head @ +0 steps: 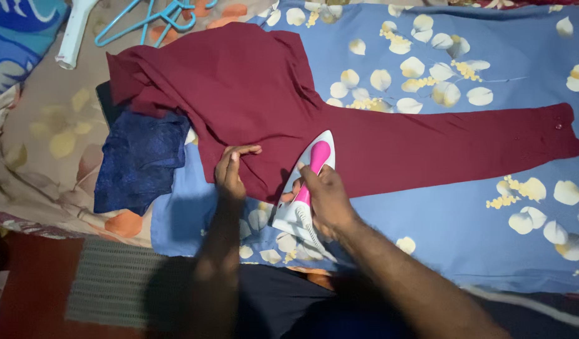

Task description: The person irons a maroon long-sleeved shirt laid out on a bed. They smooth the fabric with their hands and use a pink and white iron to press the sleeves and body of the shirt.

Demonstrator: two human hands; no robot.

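Note:
A maroon pair of trousers (390, 144) lies spread on a blue bedsheet (478, 226) printed with pale petals, one leg stretching to the right. My right hand (326, 198) grips the pink handle of a white and pink clothes iron (305, 188), whose tip rests on the maroon cloth. My left hand (230, 168) presses flat on the lower edge of the trousers just left of the iron, fingers together.
A folded dark blue lace garment (139, 160) lies left of the trousers. Light blue plastic hangers (148, 19) and a white plastic object (73, 31) lie at the top left on a beige flowered cloth (45, 138). A grey mat (111, 282) sits at the lower left.

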